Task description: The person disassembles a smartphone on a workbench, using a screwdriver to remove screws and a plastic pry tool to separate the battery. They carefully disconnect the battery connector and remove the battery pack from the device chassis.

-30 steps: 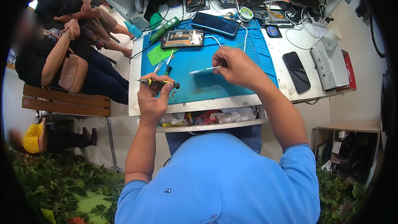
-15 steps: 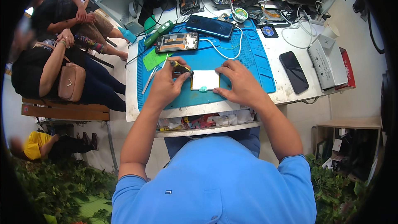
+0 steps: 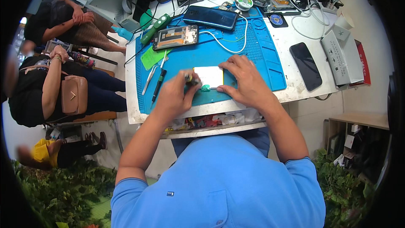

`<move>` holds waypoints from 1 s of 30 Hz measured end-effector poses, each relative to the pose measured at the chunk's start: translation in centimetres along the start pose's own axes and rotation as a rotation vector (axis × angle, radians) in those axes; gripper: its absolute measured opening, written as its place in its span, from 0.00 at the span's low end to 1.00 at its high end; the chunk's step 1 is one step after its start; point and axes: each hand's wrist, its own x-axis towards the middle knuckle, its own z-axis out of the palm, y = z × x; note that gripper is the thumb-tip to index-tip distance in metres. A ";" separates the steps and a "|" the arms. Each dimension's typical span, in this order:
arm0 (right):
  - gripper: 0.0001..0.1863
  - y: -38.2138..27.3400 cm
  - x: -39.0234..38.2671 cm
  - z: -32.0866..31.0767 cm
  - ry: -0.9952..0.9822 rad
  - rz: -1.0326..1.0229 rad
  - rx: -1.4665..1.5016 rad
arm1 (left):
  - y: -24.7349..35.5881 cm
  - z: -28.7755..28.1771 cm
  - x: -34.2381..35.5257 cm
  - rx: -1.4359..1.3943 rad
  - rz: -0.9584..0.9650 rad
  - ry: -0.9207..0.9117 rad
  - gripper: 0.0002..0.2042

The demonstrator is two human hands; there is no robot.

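A flat white phone battery (image 3: 209, 76) with yellow edges lies on the blue work mat (image 3: 198, 97). Something green and crumpled (image 3: 205, 88), like a pull tab, sits at its near edge. My right hand (image 3: 244, 80) holds the battery's right side, thumb at the near corner and fingers at the far one. Closed around a small yellow-and-black tool (image 3: 191, 78), my left hand (image 3: 175, 95) is at the battery's left edge; blur hides the tool's exact kind. Left of that hand lie a black-and-green screwdriver (image 3: 158, 85) and tweezers (image 3: 149, 79).
Beyond my hands are an opened phone (image 3: 175, 37), a blue phone (image 3: 211, 17), a green-handled tool (image 3: 155, 29) and a white cable (image 3: 230, 51). A black phone (image 3: 305, 66) and a white box (image 3: 341, 55) stand to the right. People sit at the left.
My left hand has come down toward the battery's near-left corner with the tool. The screwdriver beside it now shows. The whole view has shifted slightly.
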 end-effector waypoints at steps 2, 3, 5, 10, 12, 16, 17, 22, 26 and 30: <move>0.33 0.1 0.0 0.1 0.007 -0.002 0.002 | -1.4 0.9 1.8 0.027 -0.078 0.003 0.17; 0.32 0.2 0.0 0.0 0.008 -0.004 0.003 | -1.2 0.9 2.0 0.037 -0.053 -0.007 0.17; 0.32 0.3 0.0 0.0 0.010 -0.008 0.005 | -0.3 0.6 1.9 0.057 -0.002 -0.027 0.17; 0.33 0.4 -0.3 0.2 0.021 -0.006 -0.004 | 0.6 0.6 1.5 -0.011 0.009 -0.054 0.18; 0.33 0.4 -0.3 0.1 0.009 -0.006 0.005 | -0.5 1.1 3.8 -0.032 -0.017 -0.004 0.17; 0.33 0.3 -0.2 0.0 0.004 -0.002 0.016 | 0.3 1.2 1.1 -0.077 0.095 -0.004 0.15; 0.33 0.3 -0.3 0.0 0.007 -0.002 0.019 | 0.4 1.3 0.6 -0.093 0.130 -0.005 0.14; 0.34 0.9 -0.4 0.4 0.059 -0.008 0.033 | -0.4 1.9 3.9 -0.061 -0.029 0.042 0.15; 0.34 0.4 -0.2 0.3 0.044 0.042 0.037 | 1.0 1.0 1.2 -0.037 0.118 -0.096 0.18; 0.35 1.2 -0.3 0.7 0.114 -0.001 0.083 | -0.1 2.6 6.1 -0.049 -0.038 -0.030 0.20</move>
